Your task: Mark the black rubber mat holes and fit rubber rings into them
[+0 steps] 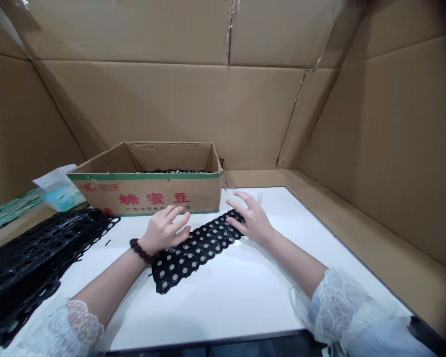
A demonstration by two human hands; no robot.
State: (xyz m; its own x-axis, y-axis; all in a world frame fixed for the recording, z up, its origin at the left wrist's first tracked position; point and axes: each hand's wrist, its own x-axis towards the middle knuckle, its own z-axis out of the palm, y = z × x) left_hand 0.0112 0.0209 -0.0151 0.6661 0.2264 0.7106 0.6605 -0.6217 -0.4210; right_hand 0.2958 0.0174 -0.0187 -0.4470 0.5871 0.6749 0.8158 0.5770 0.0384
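A black strip with rows of round holes lies slantwise on the white tabletop, its near end to the left. Over its upper left edge is my left hand, fingers apart and bent, with a dark hair tie round the wrist. My right hand is at the strip's far right end, fingers spread, the lower ones at or just above it. Neither hand grips anything that I can see. Whether the fingertips press on the strip is hard to tell.
Behind the hands stands an open cardboard box with black pieces inside. On the left lies a heap of black holed sheets, with a tissue pack and green-white ties beyond. Cardboard walls surround the white tabletop.
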